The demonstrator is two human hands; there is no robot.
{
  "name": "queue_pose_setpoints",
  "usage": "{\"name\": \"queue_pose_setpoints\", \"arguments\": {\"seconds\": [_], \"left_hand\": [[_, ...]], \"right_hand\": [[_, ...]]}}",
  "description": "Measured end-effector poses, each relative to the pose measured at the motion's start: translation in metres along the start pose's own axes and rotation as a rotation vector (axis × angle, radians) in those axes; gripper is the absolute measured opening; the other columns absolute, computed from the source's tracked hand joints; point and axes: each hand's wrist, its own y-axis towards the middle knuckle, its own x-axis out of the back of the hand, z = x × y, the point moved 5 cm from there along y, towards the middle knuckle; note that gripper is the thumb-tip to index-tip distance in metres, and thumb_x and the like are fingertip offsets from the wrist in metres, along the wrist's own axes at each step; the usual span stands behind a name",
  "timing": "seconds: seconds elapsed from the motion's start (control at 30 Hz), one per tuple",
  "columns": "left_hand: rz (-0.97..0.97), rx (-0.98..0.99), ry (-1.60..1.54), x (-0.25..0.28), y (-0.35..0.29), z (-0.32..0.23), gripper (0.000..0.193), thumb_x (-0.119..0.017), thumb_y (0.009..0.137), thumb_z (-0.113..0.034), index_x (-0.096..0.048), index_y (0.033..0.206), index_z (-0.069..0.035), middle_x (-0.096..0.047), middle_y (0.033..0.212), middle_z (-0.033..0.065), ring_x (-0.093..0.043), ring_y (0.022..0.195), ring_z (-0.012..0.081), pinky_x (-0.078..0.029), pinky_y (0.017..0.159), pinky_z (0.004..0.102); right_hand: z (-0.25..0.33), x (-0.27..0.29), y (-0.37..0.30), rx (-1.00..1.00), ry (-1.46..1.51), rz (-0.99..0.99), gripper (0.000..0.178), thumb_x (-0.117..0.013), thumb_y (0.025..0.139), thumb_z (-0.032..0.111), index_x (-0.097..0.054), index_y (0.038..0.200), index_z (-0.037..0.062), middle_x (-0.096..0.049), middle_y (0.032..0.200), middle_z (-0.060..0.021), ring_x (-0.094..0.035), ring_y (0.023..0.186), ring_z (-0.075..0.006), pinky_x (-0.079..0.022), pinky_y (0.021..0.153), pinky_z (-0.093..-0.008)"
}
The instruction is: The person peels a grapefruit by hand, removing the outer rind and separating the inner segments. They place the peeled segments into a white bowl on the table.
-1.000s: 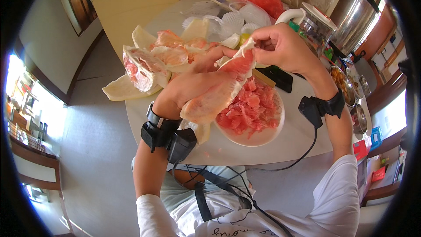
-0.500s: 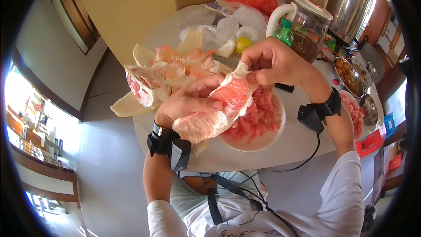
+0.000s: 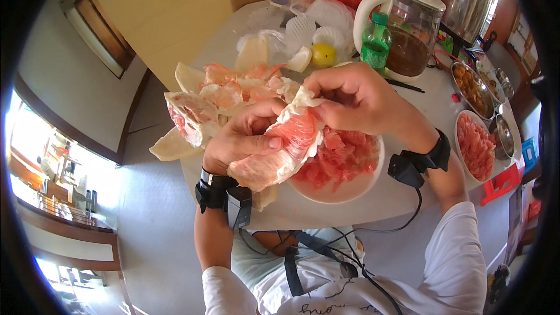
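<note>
A large pink pomelo segment (image 3: 298, 132), its white membrane partly loosened, is held over the table. My left hand (image 3: 244, 140) grips its lower left side, thumb lying across the flesh. With thumb and fingers closed, my right hand (image 3: 356, 96) pinches the pale membrane at the segment's upper end. Below and behind the segment stands a white bowl (image 3: 335, 197) with peeled pink pulp (image 3: 345, 157) in it. Left of my hands lies a pile of peel and membrane scraps (image 3: 233, 88), with an unpeeled pomelo chunk (image 3: 189, 118) at its edge.
At the back stand a green bottle (image 3: 375, 44), a glass kettle (image 3: 408, 41) and a yellow fruit (image 3: 322, 55) beside white foam nets (image 3: 300, 33). To the right are a plate of pink pulp (image 3: 475, 144) and a metal bowl of food (image 3: 468, 88). Cables (image 3: 402, 221) hang from my wrist straps.
My right hand has moved slightly left and down, drawing the membrane at the segment's top. The view has shifted a little, showing more of the bottle and the plate at right.
</note>
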Motion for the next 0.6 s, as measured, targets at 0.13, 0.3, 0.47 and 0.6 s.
{"name": "queue_pose_setpoints", "arguments": {"seconds": [0.13,0.3,0.47,0.6], "left_hand": [[0.101,0.058,-0.008,0.001,0.001,0.007,0.035,-0.067,0.075,0.000,-0.056,0.108,0.006,-0.063,0.101,0.0096,-0.061,0.091,0.0155,-0.047,0.083,0.0281],[0.216,0.119,-0.013,-0.004,-0.002,0.013,0.043,-0.068,0.076,-0.002,-0.054,0.115,0.009,-0.064,0.104,0.0126,-0.062,0.093,0.0157,-0.046,0.085,0.0272],[0.170,-0.069,0.196,0.003,0.003,-0.003,0.043,-0.071,0.080,-0.010,-0.054,0.116,0.006,-0.063,0.107,0.0083,-0.061,0.093,0.0122,-0.047,0.081,0.0248],[-0.062,-0.261,0.355,0.007,0.010,-0.024,0.047,-0.072,0.081,-0.017,-0.051,0.118,0.003,-0.062,0.108,0.0077,-0.059,0.093,0.0112,-0.047,0.080,0.0245]], "right_hand": [[-0.004,-0.005,-0.005,-0.004,0.080,0.079,0.010,-0.056,0.084,0.009,-0.057,0.087,-0.0005,-0.044,0.070,0.0065,-0.038,0.062,-0.0023,-0.033,0.053,-0.0197],[-0.016,-0.019,-0.005,-0.119,0.460,0.142,0.015,-0.059,0.087,0.008,-0.062,0.098,-0.0004,-0.059,0.079,0.0035,-0.051,0.070,-0.0014,-0.043,0.062,-0.0180],[-0.026,-0.016,-0.003,-0.265,0.700,-0.032,0.015,-0.055,0.089,0.010,-0.062,0.096,-0.0014,-0.060,0.079,0.0001,-0.055,0.067,-0.0044,-0.046,0.062,-0.0189],[-0.028,-0.008,-0.003,-0.290,0.842,-0.236,0.013,-0.053,0.089,0.010,-0.061,0.089,-0.0004,-0.056,0.073,-0.0016,-0.050,0.058,-0.0068,-0.041,0.054,-0.0191]]}}
